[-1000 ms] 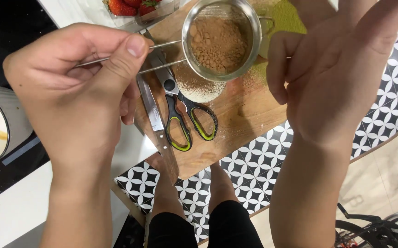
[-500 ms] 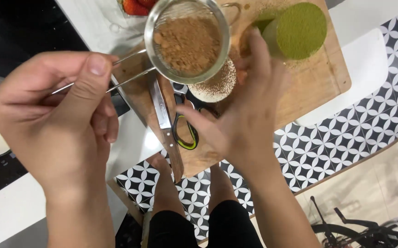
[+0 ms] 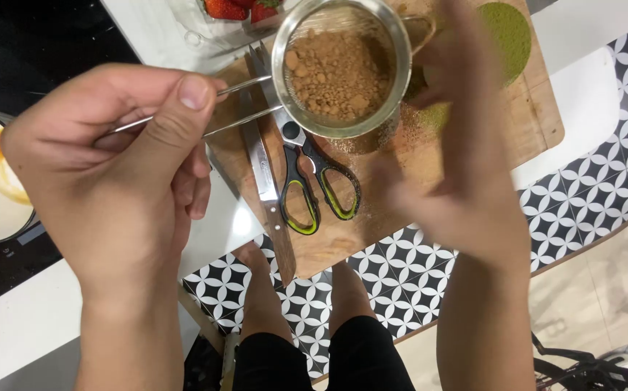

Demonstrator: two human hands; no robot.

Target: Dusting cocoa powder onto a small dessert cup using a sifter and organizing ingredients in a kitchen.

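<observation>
Right hand (image 3: 466, 174) now blurred beside sieve (image 3: 339, 69)

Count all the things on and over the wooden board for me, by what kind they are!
Sieve with brown powder, held above the board in the left hand: 1
Scissors with green and black handles: 1
Knife: 1
Green powder-topped round: 1
Total: 4 things on or over the wooden board
</observation>
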